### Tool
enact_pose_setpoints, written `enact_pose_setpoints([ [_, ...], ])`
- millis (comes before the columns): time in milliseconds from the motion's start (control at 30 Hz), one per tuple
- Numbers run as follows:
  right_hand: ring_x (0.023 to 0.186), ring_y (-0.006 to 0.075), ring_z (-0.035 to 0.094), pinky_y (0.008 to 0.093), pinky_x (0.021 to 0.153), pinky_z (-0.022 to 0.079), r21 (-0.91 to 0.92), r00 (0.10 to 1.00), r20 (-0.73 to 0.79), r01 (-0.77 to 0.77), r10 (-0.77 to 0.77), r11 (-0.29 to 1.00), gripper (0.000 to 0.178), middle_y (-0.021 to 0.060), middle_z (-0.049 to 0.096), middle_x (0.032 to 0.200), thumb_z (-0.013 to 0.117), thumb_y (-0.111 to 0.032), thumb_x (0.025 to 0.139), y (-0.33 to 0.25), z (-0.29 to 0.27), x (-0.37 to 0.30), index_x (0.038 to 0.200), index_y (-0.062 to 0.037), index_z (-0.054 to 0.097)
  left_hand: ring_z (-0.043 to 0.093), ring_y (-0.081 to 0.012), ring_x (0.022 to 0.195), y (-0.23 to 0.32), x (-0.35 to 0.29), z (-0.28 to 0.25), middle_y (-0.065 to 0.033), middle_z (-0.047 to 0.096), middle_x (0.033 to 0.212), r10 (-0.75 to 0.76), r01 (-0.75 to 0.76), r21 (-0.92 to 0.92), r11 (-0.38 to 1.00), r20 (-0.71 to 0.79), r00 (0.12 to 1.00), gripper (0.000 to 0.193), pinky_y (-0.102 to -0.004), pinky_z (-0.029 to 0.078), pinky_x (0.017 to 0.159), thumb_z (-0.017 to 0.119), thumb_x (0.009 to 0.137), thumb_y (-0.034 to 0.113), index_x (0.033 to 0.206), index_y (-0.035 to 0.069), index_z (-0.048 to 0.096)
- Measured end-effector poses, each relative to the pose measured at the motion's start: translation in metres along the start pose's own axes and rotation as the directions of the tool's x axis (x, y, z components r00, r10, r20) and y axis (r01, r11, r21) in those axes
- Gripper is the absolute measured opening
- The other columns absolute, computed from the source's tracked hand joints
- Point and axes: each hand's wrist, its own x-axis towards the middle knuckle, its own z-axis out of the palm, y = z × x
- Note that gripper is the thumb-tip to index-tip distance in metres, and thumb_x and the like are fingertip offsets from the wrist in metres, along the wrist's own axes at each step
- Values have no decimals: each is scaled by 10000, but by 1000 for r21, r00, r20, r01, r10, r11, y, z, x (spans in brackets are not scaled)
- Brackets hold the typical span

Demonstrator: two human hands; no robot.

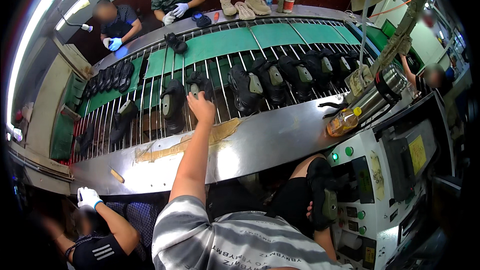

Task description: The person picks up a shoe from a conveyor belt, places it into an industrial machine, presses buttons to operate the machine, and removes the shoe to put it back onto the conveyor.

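Note:
My left hand (201, 107) reaches forward over the conveyor. Its fingers close on the near end of a black shoe (199, 79) that has an olive-grey last in it. Just left of this hand lies another black lasted shoe (173, 107). Low at my right side, my right hand (309, 209) grips a black shoe (320, 180) with an olive last at its lower end. That shoe hangs upright beside the machine panel and hides most of the hand.
Several lasted shoes (274, 82) line the roller conveyor (220, 90) to the right. A metal ledge (250, 142) borders it, with a drink bottle (344, 121) and steel flask (377, 95). A control machine (370, 210) stands right. Co-workers sit opposite and at left, one with a white glove (89, 197).

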Motion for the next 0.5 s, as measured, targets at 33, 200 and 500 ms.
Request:
enact_pose_setpoints([
  [33,1173,349,507,472,954,451,-35,1000,4,7,-7,999,828,186,490,1347,638,-551,816,2,5,-2,1408,-18,414,347,-490,1309,42,-7,-18,-302,413,1377,91,-92,62,994,19,996,346,-587,280,1070,602,733,33,1077,57,633],
  [200,1165,329,514,472,959,448,2,996,-93,-16,16,1000,761,164,499,1355,589,-540,858,-1,3,-5,1397,-27,430,337,-427,1333,144,-60,40,-226,404,1411,421,-350,-272,897,281,862,630,-535,271,1091,753,673,290,1243,94,569],
  [500,1181,327,500,482,980,412,81,996,-82,-12,19,997,686,151,493,1378,511,-541,906,-10,-19,-14,1389,-58,454,292,-431,1375,159,-20,110,-210,330,1488,511,-559,-58,827,491,706,362,-644,283,1060,738,653,191,1012,179,689],
])
